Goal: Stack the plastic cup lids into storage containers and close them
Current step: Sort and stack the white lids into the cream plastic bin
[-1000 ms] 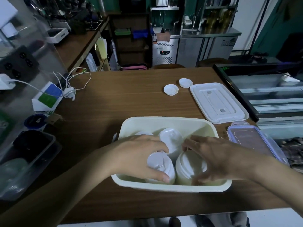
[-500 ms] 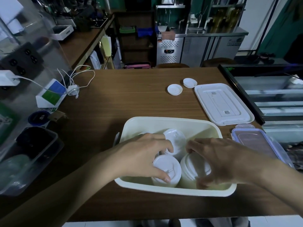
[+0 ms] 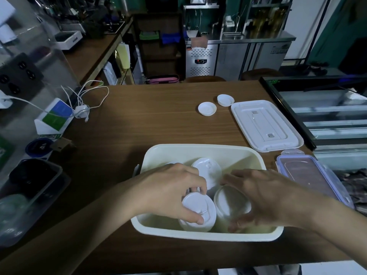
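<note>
In the container [image 3: 198,148] my left hand [image 3: 170,195] grips the near-left lid stack [image 3: 198,210]. My right hand [image 3: 264,197] clasps the near-right stack [image 3: 230,205]. Both stand roughly upright.

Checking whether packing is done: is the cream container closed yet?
Open. The cream container has no lid on; a white lid lies on the table beside it, and the left hand and right hand grip lid stacks inside.
</note>
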{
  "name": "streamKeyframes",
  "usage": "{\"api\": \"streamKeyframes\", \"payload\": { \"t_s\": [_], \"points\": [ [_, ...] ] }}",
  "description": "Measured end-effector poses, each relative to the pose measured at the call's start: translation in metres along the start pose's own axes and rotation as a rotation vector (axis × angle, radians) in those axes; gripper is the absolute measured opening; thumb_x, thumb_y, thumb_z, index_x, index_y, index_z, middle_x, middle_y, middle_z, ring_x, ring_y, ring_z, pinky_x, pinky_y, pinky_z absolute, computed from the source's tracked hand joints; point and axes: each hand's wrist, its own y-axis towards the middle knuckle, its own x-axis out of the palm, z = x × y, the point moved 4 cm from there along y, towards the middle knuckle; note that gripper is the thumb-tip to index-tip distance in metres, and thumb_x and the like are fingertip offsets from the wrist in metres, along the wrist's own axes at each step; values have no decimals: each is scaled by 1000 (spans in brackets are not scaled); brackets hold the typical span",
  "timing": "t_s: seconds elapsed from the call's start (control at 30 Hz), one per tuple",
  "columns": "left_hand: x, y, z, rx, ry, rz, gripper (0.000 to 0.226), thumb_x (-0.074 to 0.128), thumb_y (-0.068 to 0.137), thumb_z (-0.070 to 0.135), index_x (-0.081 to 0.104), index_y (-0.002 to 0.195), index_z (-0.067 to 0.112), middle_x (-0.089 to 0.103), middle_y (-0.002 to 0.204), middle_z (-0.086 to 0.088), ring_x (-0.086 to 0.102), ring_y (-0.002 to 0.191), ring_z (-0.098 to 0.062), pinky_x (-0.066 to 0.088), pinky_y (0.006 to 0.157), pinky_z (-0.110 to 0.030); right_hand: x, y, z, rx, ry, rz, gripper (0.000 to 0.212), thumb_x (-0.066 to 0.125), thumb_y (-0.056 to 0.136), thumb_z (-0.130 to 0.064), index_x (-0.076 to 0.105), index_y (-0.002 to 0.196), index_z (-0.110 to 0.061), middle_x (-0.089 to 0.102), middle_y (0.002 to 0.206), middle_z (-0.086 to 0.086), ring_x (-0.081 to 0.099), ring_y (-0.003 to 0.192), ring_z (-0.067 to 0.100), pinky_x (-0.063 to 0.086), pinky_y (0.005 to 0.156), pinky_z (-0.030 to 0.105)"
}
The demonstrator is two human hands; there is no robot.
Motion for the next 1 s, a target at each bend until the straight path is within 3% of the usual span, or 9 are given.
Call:
{"api": "streamKeyframes", "payload": {
  "t_s": [0.13,0.37,0.57,0.77,0.87,1.0],
  "points": [
    [-13,5,-3,20,-13,47,52,75,78,72,65,121,43,56,102,25,53,95,7,37,67,-12,-11,-1,8,-40,42,74,75,56,74,-89,37,131,-43,51,116,-21,57,104,7,51,88,33],
    [-40,30,-25,57,-126,158,45,73,78,73,70,111,42,63,98,21,61,88,-9,54,75,-34,-33,13,33,-96,130,270,65,56,76,-86,46,127,-47,61,115,-26,61,100,3,53,83,28],
    [-65,72,-52,74,-195,251,31,83,82,54,76,105,34,67,94,15,63,78,-14,44,66,-14,-53,42,65,-132,355,408,49,73,81,-69,60,121,-43,66,106,-22,62,99,-1,51,78,20],
    [-81,130,-90,60,-224,418,17,84,86,38,78,98,28,70,89,13,65,77,-14,42,64,-13,-68,89,115,-92,531,547,39,86,81,-43,67,114,-35,68,101,-19,64,98,2,48,74,13],
    [-85,163,-117,22,-205,447,21,85,85,36,78,101,24,70,91,11,65,77,-13,43,63,-11,-66,122,148,-22,555,581,37,87,81,-37,67,112,-32,68,104,-17,63,99,2,48,76,14],
    [-84,209,-157,-63,-198,497,34,86,83,41,74,111,26,68,97,13,65,85,-10,47,72,-20,-60,168,192,75,534,587,48,86,81,-36,65,123,-25,66,115,-13,61,103,2,50,84,21]
  ]
}}
